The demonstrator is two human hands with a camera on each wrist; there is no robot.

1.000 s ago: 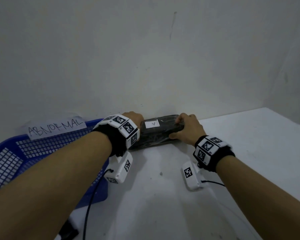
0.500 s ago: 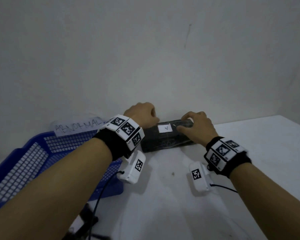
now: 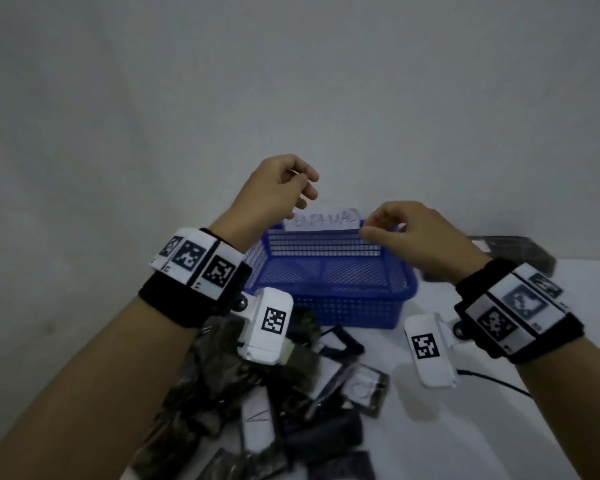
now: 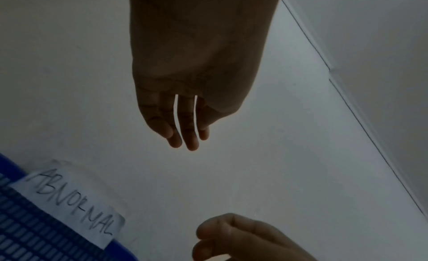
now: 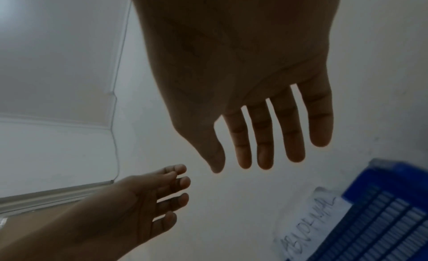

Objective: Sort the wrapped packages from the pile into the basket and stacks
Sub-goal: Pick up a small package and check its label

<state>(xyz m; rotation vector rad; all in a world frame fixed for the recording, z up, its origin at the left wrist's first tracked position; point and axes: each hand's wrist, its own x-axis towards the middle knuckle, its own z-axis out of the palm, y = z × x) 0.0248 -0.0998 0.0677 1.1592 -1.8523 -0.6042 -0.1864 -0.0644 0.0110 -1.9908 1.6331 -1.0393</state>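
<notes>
A pile of dark wrapped packages (image 3: 267, 403), some with white labels, lies on the white table in front of me. Behind it stands an empty blue mesh basket (image 3: 326, 271) with a paper label reading ABNORMAL (image 3: 323, 220) on its back rim. One dark package (image 3: 510, 251) lies by the wall to the right of the basket. My left hand (image 3: 284, 188) and right hand (image 3: 406, 230) hover in the air above the basket, both holding nothing. In the wrist views the left hand's fingers (image 4: 185, 125) and the right hand's fingers (image 5: 266, 133) hang relaxed and nearly straight.
A plain white wall stands right behind the basket. White table surface (image 3: 499, 427) shows to the right of the pile, crossed by a thin black cable (image 3: 492, 379) from the right wrist camera.
Both hands let go of the dark package by the wall and lifted away to the left over the basket. The view swung left and down, bringing the pile into sight.
</notes>
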